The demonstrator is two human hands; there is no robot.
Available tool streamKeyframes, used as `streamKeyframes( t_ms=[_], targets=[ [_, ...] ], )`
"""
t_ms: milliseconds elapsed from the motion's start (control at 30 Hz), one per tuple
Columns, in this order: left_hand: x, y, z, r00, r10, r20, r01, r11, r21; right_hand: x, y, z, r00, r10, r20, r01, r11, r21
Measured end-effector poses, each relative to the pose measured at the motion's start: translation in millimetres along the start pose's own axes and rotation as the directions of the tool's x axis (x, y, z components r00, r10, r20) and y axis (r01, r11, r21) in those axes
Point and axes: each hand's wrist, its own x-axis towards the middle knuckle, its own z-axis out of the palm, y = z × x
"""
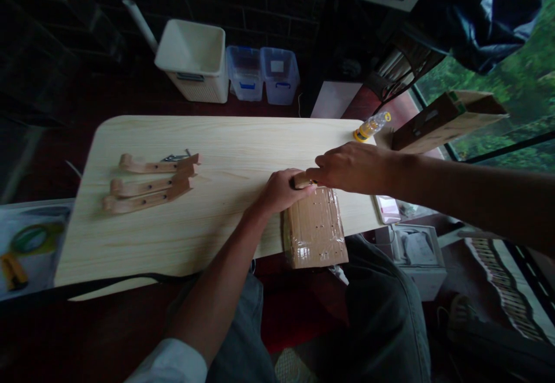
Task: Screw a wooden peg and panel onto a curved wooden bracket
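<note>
My left hand is closed around a small wooden piece, pressing it over the top end of a flat cardboard slab wrapped in clear tape. Small dark holes dot the slab, and its near end juts past the table edge. From the right, my right hand meets the same wooden piece with curled fingers; whatever they pinch is too small and dark to make out. Three curved wooden parts with bolt holes lie at the table's left, and a few metal pieces rest beside the farthest one.
The pale wooden table spans the middle. A plastic bottle stands at its far right corner, and a phone-like object lies at the right edge. Beyond are a white bin and clear boxes. An open carton is at right.
</note>
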Motion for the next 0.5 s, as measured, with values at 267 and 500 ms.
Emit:
streamKeyframes(
  t_ms=[267, 500],
  targets=[
    [1, -4, -0.7, 1.000, 0.001, 0.018, -0.001, 1.000, 0.008, 6, -6, 18, 0.891, 0.454, 0.006, -0.445, 0.872, 0.205],
    [1, -3, 1.5, 1.000, -0.022, 0.013, 0.022, 1.000, -0.011, 10, -4, 16, 0.869, 0.492, 0.044, -0.487, 0.837, 0.251]
  ],
)
